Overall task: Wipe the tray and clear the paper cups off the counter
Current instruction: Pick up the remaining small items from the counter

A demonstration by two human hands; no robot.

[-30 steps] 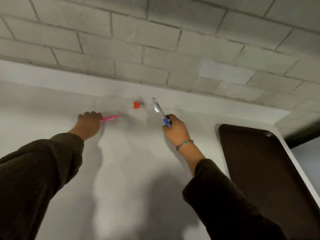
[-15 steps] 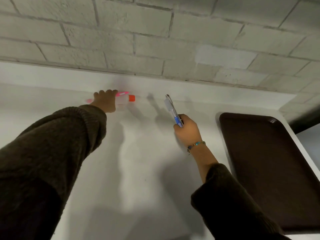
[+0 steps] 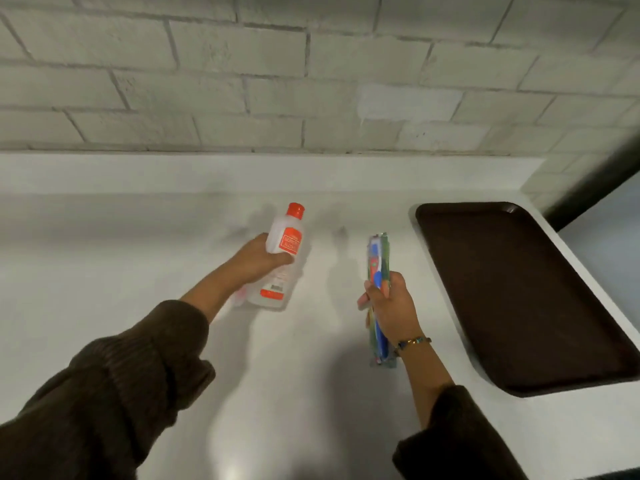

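Observation:
A dark brown tray (image 3: 526,299) lies on the white counter (image 3: 311,375) at the right, with nothing on it. My left hand (image 3: 258,259) grips a clear plastic bottle (image 3: 282,261) with an orange cap and orange label, lifted above the counter; something pink shows under the hand. My right hand (image 3: 391,306) grips a packaged toothbrush (image 3: 379,271) with a blue handle, held upright left of the tray. No paper cups are in view.
A grey block wall (image 3: 311,81) stands behind the counter with a raised white ledge (image 3: 242,171) along its base. At the right the counter ends in a rounded corner, with a dark vertical edge (image 3: 602,174) beyond it.
My left hand picked the bottle up from the back of the counter and drew it toward me. My right hand pulled back a little with the toothbrush package.

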